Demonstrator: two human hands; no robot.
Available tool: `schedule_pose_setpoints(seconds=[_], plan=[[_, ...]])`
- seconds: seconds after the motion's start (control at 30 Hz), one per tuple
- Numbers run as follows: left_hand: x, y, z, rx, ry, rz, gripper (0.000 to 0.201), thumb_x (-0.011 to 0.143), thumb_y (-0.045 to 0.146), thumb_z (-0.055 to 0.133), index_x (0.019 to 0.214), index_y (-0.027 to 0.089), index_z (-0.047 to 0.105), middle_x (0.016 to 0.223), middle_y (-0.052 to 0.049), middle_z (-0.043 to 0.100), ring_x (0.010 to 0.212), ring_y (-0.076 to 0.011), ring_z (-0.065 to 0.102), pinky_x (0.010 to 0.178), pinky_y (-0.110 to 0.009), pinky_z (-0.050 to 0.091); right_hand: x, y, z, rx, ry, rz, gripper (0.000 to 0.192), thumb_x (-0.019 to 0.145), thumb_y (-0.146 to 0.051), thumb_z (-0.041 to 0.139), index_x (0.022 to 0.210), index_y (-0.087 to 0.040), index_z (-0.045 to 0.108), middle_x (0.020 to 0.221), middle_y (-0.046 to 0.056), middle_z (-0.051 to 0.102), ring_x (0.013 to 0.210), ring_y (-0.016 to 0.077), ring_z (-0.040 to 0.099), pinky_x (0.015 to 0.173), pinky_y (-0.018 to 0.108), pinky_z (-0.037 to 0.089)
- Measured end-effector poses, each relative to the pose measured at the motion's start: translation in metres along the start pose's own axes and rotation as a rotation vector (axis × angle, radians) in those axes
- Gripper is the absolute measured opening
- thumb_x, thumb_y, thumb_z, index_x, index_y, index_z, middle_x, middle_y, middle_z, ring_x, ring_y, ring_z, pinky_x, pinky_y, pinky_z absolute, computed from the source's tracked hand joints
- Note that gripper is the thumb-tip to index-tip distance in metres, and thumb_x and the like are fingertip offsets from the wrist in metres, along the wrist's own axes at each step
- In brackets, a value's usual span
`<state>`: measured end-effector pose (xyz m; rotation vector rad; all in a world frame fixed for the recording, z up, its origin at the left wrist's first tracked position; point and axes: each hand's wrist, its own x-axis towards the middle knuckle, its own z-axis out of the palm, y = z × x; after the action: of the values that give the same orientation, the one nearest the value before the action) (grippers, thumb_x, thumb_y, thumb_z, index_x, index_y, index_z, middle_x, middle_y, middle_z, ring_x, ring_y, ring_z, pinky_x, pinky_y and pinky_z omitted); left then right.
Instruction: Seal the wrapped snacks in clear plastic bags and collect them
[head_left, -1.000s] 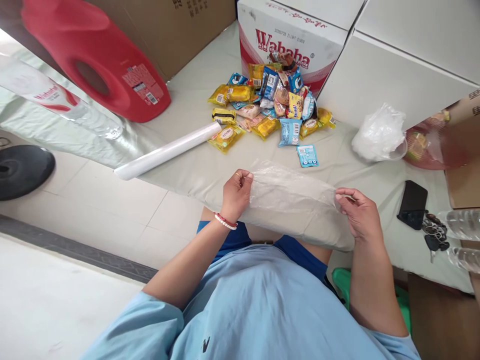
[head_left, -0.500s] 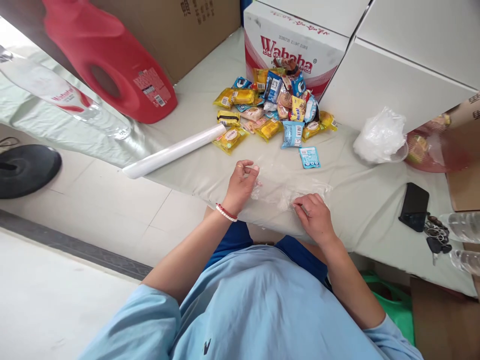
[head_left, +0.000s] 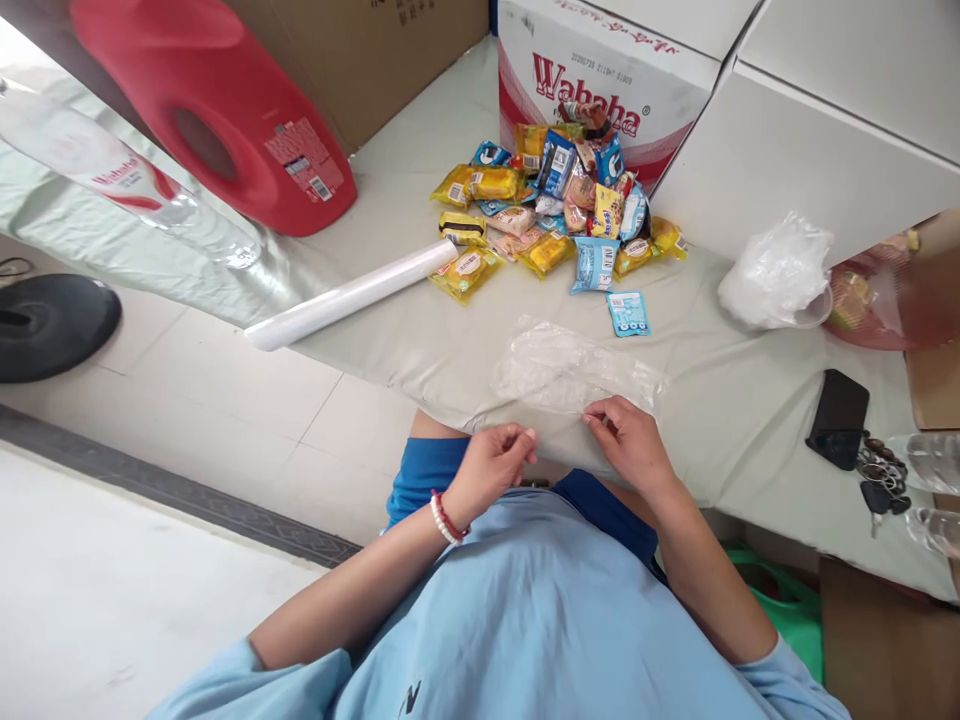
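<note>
Laying out the clear plastic [head_left: 574, 365] seems the step: left hand [head_left: 495, 462] curled apart, right hand [head_left: 628, 436] at its edge, grip unclear; the next move calls for a light pinch.

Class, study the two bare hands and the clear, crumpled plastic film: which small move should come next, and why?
Probably the left hand should reach forward to the clear, crumpled plastic film: it lies wrinkled, the right hand is at its near edge, while the left is apart from it.
</note>
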<state>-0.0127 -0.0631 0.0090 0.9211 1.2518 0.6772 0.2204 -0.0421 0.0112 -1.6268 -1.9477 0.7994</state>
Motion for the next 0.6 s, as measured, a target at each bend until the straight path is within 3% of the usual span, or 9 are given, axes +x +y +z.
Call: schedule_pose_setpoints(seconds=[0.1, 0.3, 0.5, 0.6], plan=[[0.008, 0.007, 0.019, -0.089, -0.099, -0.059, 0.049, 0.084, 0.065, 0.068, 0.076, 0.017, 0.064, 0.066, 0.001, 0.061, 0.042, -0.006, 0.042, 0.043, -0.023, 0.028, -0.005, -0.015, 0.002, 0.177, 0.019, 0.107, 0.016, 0.096, -0.034, 0.062, 0.089, -0.022, 0.071, 0.083, 0.002, 0.069, 0.062, 0.0143, 0.054, 0.061, 0.029, 0.043], [0.028, 0.018, 0.03, -0.247, -0.073, -0.013, 0.044, 0.072, 0.055, 0.081, 0.078, 0.017, 0.061, 0.063, 0.004, 0.055, 0.047, -0.0052, 0.041, 0.045, -0.021, 0.028, -0.013, -0.031, 0.002, 0.494, -0.02, 0.274, 0.027, 0.087, -0.047, 0.074, 0.082, -0.021, 0.07, 0.07, -0.001, 0.061, 0.059, 0.012, 0.047, 0.055, 0.026, 0.037], [0.036, 0.025, -0.004, -0.16, -0.208, -0.055, 0.039, 0.07, 0.048, 0.084, 0.076, 0.016, 0.062, 0.06, 0.005, 0.052, 0.045, -0.0036, 0.039, 0.045, -0.02, 0.025, -0.004, -0.02, -0.023, 0.93, 0.054, 0.54, 0.045, 0.065, -0.053, 0.092, 0.076, -0.02, 0.064, 0.057, -0.008, 0.043, 0.046, 0.0042, 0.029, 0.042, 0.019, 0.022], [0.047, 0.034, -0.033, -0.072, -0.256, -0.1, 0.038, 0.067, 0.044, 0.087, 0.072, 0.016, 0.062, 0.058, 0.004, 0.053, 0.044, -0.0039, 0.039, 0.044, -0.019, 0.024, 0.004, -0.004, -0.042, 1.042, 0.179, 0.605, 0.049, 0.056, -0.047, 0.097, 0.077, -0.02, 0.062, 0.062, -0.007, 0.05, 0.045, 0.0019, 0.027, 0.039, 0.016, 0.018]])
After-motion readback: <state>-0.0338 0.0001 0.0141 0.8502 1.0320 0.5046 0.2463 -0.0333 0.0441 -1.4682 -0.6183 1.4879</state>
